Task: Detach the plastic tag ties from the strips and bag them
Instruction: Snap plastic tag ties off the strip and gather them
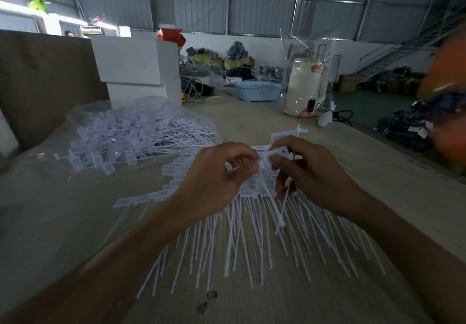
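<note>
A fan of loose white plastic tag ties lies on the table in front of me, tails pointing toward me. Above it my right hand grips a white strip with ties still attached. My left hand pinches one tie at the strip's lower end, fingertips of both hands almost touching. A clear plastic bag with many ties inside lies at the left, its mouth facing the middle of the table.
Stacked white boxes stand behind the bag, with a brown board at far left. A blue basket and a white jar in clear wrap sit at the back. A person in orange is at the right edge.
</note>
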`<state>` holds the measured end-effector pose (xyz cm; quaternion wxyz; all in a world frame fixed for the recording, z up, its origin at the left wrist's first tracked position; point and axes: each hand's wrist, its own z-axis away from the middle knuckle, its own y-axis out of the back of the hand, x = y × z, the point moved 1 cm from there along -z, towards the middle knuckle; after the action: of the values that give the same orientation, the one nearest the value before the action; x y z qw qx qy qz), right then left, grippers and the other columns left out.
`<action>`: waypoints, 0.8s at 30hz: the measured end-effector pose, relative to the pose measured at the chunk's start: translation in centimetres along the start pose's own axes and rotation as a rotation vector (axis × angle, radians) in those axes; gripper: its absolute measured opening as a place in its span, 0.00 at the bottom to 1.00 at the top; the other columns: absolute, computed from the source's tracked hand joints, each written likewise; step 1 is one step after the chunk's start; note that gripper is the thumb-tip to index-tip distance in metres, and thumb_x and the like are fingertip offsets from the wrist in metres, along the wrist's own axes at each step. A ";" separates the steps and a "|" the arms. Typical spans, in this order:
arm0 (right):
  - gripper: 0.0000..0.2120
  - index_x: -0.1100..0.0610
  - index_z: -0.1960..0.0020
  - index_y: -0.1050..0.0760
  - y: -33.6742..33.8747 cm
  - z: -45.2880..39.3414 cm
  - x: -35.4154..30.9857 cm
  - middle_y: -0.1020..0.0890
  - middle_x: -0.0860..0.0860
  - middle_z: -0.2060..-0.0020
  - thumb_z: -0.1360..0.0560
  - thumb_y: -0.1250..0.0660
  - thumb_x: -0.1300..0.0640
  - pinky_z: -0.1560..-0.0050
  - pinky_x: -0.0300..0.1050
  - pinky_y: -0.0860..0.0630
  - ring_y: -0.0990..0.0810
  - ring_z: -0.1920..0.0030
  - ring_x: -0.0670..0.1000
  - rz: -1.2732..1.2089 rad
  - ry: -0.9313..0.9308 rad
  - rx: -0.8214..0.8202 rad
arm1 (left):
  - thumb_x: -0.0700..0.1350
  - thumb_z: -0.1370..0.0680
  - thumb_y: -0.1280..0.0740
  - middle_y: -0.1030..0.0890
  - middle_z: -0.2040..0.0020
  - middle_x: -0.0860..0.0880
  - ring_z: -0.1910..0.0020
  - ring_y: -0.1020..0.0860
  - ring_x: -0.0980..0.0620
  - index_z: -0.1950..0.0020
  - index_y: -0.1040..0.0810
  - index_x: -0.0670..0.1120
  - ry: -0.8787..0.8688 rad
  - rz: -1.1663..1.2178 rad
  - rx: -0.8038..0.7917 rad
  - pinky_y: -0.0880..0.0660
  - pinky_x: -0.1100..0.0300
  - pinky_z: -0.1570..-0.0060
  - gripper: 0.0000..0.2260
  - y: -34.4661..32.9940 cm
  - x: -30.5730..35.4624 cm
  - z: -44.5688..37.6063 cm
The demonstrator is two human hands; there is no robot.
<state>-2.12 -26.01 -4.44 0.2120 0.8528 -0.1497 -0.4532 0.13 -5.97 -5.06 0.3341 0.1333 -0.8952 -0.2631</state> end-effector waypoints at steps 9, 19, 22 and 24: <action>0.06 0.60 0.44 0.25 3.7 -0.7 1.9 0.20 0.57 0.55 0.18 0.39 0.60 0.68 0.41 0.20 0.18 0.70 0.51 -0.080 -0.236 0.361 | 0.44 0.24 0.27 0.18 0.52 0.57 0.52 0.20 0.60 0.46 0.16 0.47 -0.123 0.054 -0.093 0.29 0.70 0.53 0.08 -0.5 2.4 0.5; 0.08 0.53 0.41 0.27 -0.6 0.2 -0.3 0.22 0.51 0.63 0.16 0.43 0.55 0.78 0.41 0.34 0.30 0.79 0.54 -0.080 -0.081 -0.087 | 0.33 0.25 0.30 0.18 0.49 0.53 0.50 0.21 0.58 0.40 0.17 0.47 -0.072 -0.027 0.006 0.27 0.69 0.50 0.17 0.0 0.7 0.3; 0.12 0.59 0.42 0.26 -1.0 0.2 -0.1 0.27 0.50 0.70 0.16 0.44 0.54 0.76 0.39 0.39 0.37 0.79 0.51 -0.175 -0.118 -0.079 | 0.37 0.26 0.27 0.18 0.51 0.58 0.51 0.20 0.61 0.40 0.18 0.52 -0.044 -0.028 0.038 0.26 0.70 0.52 0.17 -0.1 0.5 0.2; 0.15 0.62 0.42 0.26 -0.9 0.2 0.0 0.30 0.47 0.73 0.16 0.45 0.52 0.76 0.39 0.40 0.38 0.78 0.50 -0.210 -0.166 -0.095 | 0.39 0.27 0.25 0.16 0.52 0.58 0.51 0.19 0.62 0.40 0.19 0.54 -0.013 -0.017 0.061 0.23 0.67 0.54 0.17 -0.1 0.3 0.2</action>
<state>-2.27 -25.24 -5.01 0.1906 0.8123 -0.0550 -0.5484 -0.19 -6.11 -5.12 0.3218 0.1492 -0.9038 -0.2393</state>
